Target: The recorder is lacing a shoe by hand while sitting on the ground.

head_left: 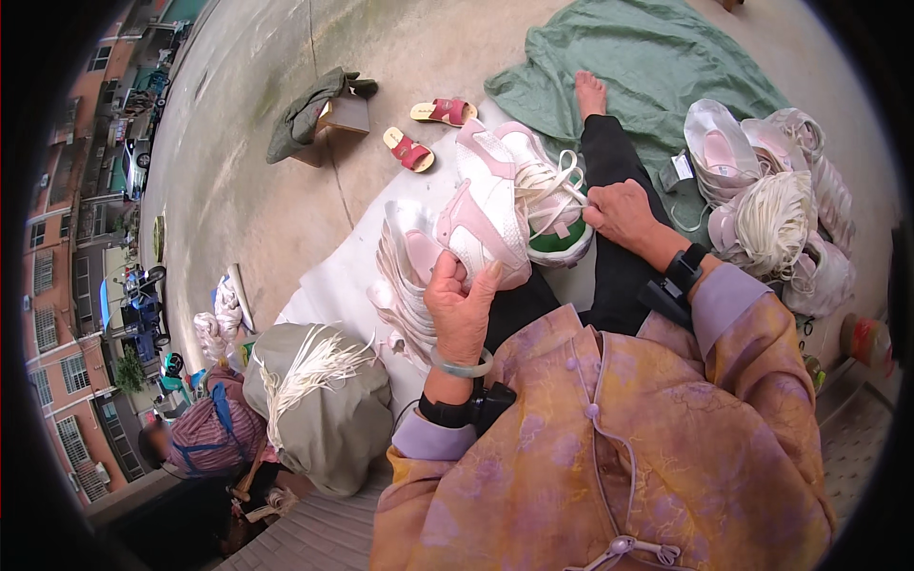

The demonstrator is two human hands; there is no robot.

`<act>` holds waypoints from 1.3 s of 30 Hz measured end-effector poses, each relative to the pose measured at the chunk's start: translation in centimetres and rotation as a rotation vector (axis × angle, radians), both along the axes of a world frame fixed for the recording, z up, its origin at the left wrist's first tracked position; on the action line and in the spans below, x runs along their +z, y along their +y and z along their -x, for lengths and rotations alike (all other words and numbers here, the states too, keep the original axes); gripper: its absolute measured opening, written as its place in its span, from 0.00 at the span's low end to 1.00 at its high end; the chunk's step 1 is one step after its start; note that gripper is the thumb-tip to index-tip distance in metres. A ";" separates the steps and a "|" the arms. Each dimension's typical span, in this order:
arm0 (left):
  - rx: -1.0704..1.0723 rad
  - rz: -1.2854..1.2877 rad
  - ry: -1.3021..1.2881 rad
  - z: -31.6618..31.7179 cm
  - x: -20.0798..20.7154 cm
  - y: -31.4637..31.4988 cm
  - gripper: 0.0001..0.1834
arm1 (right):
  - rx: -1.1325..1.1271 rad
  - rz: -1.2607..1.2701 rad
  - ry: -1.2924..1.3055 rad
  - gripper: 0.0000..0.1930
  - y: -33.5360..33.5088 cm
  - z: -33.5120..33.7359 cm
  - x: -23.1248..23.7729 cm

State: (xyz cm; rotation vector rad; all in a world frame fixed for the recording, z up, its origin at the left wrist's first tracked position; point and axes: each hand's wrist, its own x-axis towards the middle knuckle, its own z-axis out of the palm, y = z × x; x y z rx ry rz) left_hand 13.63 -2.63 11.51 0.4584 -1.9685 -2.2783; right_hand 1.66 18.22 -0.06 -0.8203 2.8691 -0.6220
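The left hand rose palm-up from the lap, fingers curled round the heel of a white-and-pink shoe held over the knees, while the right hand pinched its white laces at the far side. Left of the shoe lay a stack of pale insoles — partly hidden behind the left hand. Farther right sat a small grey packet on the green cloth, its label too small to make out — beside a heap of more shoes.

Brown cardboard box on concrete.

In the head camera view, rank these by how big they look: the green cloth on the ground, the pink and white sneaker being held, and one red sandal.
Largest to smallest:
1. green cloth
2. pink and white sneaker, gripped by the left hand; it looks bigger partly from nearness
3. red sandal
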 end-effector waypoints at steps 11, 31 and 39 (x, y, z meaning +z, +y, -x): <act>-0.327 0.548 0.051 1.3 -2.2 2.3 0.19 | 0.057 0.079 0.070 0.07 1.0 -0.7 -0.2; -0.917 1.060 0.015 5.7 -6.3 5.5 0.13 | 0.050 0.364 0.022 0.13 0.4 -0.9 4.6; -0.224 1.188 0.581 4.7 -4.4 1.3 0.16 | 0.079 0.290 -0.005 0.14 1.2 -1.4 3.6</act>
